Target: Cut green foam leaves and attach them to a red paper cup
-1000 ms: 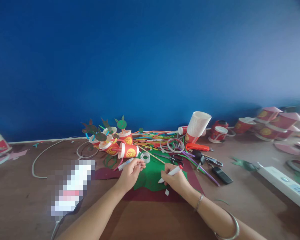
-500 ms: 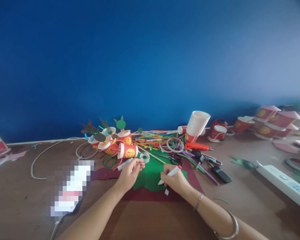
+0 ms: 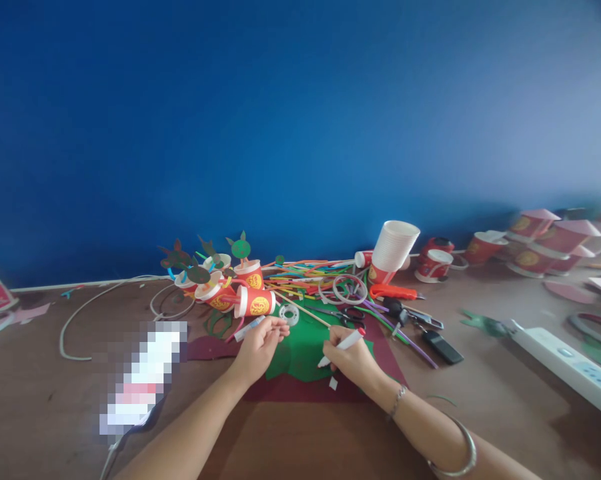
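Observation:
My right hand (image 3: 353,360) is closed around a white marker (image 3: 349,339) with a red end, tilted so its lower end points left and down over the green sheet (image 3: 305,353). To its left, my left hand (image 3: 264,341) has its fingers bent and pressed together; anything in them is hidden or too small to name. A white tube-shaped piece (image 3: 249,328) lies behind the left wrist and a clear tape roll (image 3: 289,315) just beyond the fingertips. Under the green sheet lies a dark red sheet (image 3: 305,393), with a small white paper scrap (image 3: 333,383) near the marker.
Red paper cups (image 3: 255,302) with cut-paper faces stand behind my left hand. Beyond are coloured sticks (image 3: 305,270), scissors (image 3: 347,317), an orange cutter (image 3: 393,292) and stacked cups (image 3: 395,247). Keys (image 3: 443,347) and a power strip (image 3: 567,367) lie right; a pixelated bright object (image 3: 145,377) lies left.
The whole view has shifted very slightly. My right hand's marker is tilted a little differently and its lower end sits slightly higher; my left hand holds its pose.

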`<state>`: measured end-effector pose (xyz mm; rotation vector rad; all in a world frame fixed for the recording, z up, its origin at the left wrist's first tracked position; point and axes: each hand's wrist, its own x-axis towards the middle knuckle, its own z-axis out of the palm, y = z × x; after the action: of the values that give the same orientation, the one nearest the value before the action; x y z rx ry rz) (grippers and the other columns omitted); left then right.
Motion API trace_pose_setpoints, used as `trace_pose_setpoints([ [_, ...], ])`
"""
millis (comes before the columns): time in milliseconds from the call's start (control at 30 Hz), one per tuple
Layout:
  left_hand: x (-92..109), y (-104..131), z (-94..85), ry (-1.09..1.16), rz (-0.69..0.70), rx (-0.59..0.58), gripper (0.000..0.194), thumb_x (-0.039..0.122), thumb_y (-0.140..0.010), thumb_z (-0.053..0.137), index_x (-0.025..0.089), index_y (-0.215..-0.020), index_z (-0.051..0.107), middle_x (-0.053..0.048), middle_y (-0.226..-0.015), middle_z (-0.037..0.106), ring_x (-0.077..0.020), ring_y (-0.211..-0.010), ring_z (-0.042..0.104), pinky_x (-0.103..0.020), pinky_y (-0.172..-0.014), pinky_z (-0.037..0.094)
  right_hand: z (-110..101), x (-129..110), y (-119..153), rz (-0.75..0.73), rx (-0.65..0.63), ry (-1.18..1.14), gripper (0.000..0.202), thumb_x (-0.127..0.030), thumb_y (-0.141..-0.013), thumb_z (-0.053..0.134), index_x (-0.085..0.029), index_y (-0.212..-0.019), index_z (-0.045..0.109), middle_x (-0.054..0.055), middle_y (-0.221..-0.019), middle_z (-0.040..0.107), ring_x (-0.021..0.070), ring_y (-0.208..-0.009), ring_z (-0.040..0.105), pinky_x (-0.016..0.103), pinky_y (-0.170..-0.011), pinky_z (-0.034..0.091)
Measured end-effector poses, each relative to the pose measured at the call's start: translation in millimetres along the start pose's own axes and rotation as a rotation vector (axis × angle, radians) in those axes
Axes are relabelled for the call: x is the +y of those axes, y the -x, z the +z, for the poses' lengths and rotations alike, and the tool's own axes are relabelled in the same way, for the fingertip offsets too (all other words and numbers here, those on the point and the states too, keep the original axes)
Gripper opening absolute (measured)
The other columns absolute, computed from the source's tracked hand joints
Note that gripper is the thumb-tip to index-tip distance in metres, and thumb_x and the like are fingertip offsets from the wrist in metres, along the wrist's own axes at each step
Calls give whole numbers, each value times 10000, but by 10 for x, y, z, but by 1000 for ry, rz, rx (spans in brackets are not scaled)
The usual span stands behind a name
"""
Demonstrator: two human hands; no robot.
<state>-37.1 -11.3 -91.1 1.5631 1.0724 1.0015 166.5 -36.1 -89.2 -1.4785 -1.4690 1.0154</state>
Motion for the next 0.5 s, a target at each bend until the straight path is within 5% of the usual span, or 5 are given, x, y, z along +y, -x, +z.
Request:
trace_pose_setpoints([
  [500, -16, -2, -3, -3, 7, -1, 252, 334, -847, 459, 137, -969, 558, -114, -951, 663, -203, -907, 636, -357, -814, 509, 16, 2, -18, 17, 49, 75, 173, -201, -615, 465, -218, -499, 339, -62, -365, 459, 86, -351, 421, 173, -361, 286],
])
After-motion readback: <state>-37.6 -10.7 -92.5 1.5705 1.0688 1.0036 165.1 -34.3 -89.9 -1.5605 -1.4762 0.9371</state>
